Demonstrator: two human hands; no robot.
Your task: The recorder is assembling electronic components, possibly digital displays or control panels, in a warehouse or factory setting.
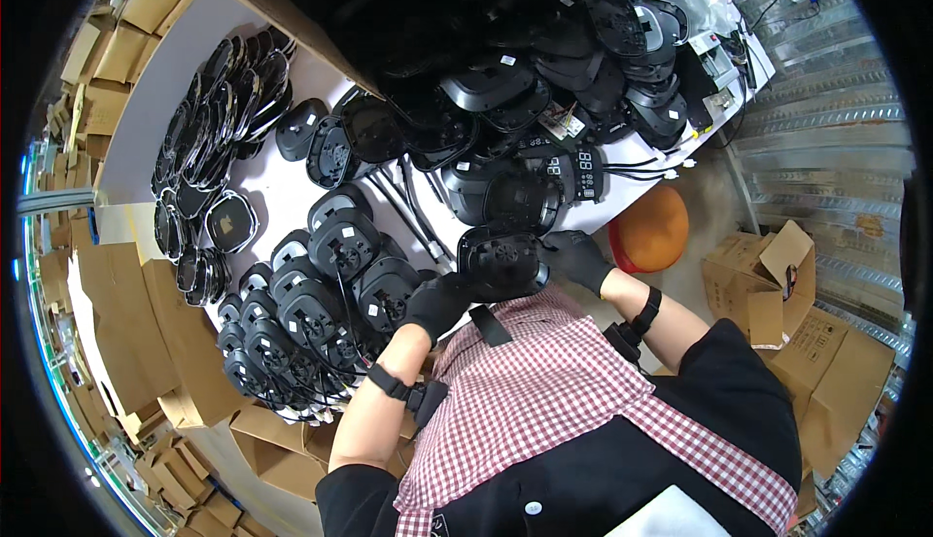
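Between my hands, at the table's near edge, is a black plastic housing (499, 257) with rounded corners and a hollow inside. My left hand (437, 304), in a black glove, is closed on its left edge. My right hand (577, 258), gloved the same way, grips its right edge; the fingertips are partly hidden. Just beyond lies another black housing (523, 197). Dark circuit boards with digit displays (573, 170) rest near it. Left of my left hand stand stacks of black round-cornered units (345, 241) with cables and small white labels.
Many thin black frames (228, 95) are piled on the white table's (131, 138) left side. A large cardboard box (340, 12) full of black parts stands at the back. An orange stool (651, 228) is on the right, beyond it an open carton (763, 279).
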